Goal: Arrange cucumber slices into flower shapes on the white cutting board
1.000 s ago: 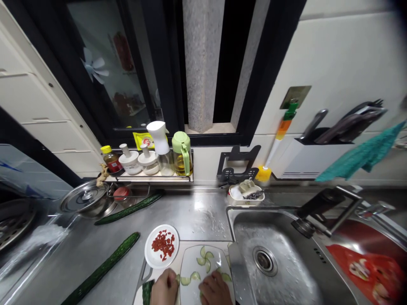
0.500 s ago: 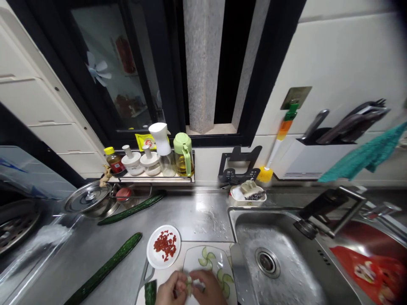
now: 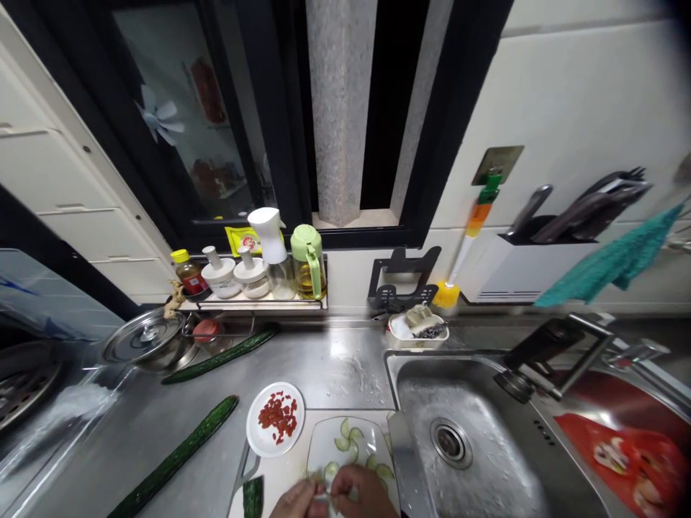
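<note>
Low in the picture, my left hand is closed, its fingertips pinching a thin pale-green cucumber slice, partly hidden. Close beside it my right hand has curled fingers, with a pale-green bit of cucumber slice showing among them. Both hands are over the near part of a white square plate. On this plate, curved cucumber slices are laid in pinwheel shapes, one at the back and one at the right, partly covered by my right hand. A cut cucumber piece lies left of my left hand on the white cutting board.
A round white plate of red goji berries stands beside the square plate. Two whole cucumbers lie at left. The cleaver blade borders the sink at right. Behind stands a rack with an oil jug and seasoning jars.
My hands have shifted slightly down, and the fingers have changed position around the slices. Another cucumber slice now shows on the plate just beyond my fingertips. The view has moved slightly.
</note>
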Available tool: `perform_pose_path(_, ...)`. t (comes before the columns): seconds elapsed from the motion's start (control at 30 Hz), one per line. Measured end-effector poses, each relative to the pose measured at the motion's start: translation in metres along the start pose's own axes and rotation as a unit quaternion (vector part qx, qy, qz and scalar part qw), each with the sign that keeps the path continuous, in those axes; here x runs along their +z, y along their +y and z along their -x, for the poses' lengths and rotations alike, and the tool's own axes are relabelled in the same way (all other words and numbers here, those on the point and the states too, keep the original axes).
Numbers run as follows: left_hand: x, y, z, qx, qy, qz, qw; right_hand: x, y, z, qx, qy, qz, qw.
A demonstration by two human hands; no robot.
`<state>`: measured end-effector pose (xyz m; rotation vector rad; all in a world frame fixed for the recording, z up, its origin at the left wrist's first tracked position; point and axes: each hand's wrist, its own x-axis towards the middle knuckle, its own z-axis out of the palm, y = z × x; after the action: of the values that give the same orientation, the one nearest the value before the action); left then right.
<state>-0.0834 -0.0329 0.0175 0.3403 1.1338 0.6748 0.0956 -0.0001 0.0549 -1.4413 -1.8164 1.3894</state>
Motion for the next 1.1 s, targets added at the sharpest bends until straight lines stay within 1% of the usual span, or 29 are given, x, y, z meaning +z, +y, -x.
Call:
perform_pose_path(0.1, 0.004, 0.003, 0.002, -0.026, -0.008, 0.013, 1.0, 0.001, 0.003, 0.002, -0.042, 0.009, 0.041, 0.998)
perform_pose_path(0.2, 0.011, 0.007, 0.004, -0.008, -0.009, 0.028, 1.0, 0.002, 0.006, 0.002, -0.048, -0.006, 0.043, 0.998)
perform_pose_path(0.33, 0.014, 0.013, 0.003, 0.015, 0.022, 0.017, 1.0, 0.004, 0.013, 0.002, -0.016, -0.023, 0.004, 1.0)
perform_pose_path(0.4, 0.013, 0.014, 0.0, 0.033, 0.036, 0.0, 0.999, 0.006, 0.016, 0.002, 0.01, -0.007, -0.03, 0.999)
perform_pose_path(0.5, 0.009, 0.015, -0.007, 0.086, 0.054, -0.025, 0.995, 0.013, 0.022, 0.003, 0.047, 0.018, -0.093, 0.994)
perform_pose_path(0.57, 0.008, 0.016, -0.011, 0.119, 0.074, -0.044, 0.989, 0.018, 0.025, 0.003, 0.059, 0.024, -0.124, 0.99)
perform_pose_path(0.7, 0.009, 0.022, -0.017, 0.154, 0.118, -0.115, 0.974, 0.026, 0.031, 0.001, 0.059, 0.023, -0.12, 0.991)
perform_pose_path(0.8, 0.01, 0.029, -0.016, 0.17, 0.142, -0.213, 0.951, 0.029, 0.033, -0.001, 0.049, 0.04, -0.076, 0.995)
perform_pose_path(0.93, 0.012, 0.038, -0.012, 0.203, 0.173, -0.359, 0.894, 0.033, 0.032, -0.005, 0.039, 0.054, 0.016, 0.998)
perform_pose_path(1.0, 0.014, 0.041, -0.012, 0.217, 0.18, -0.409, 0.868, 0.035, 0.031, -0.007, 0.034, 0.058, 0.056, 0.996)
perform_pose_path(1.1, 0.016, 0.045, -0.014, 0.219, 0.185, -0.458, 0.841, 0.038, 0.032, -0.01, 0.031, 0.066, 0.1, 0.992)
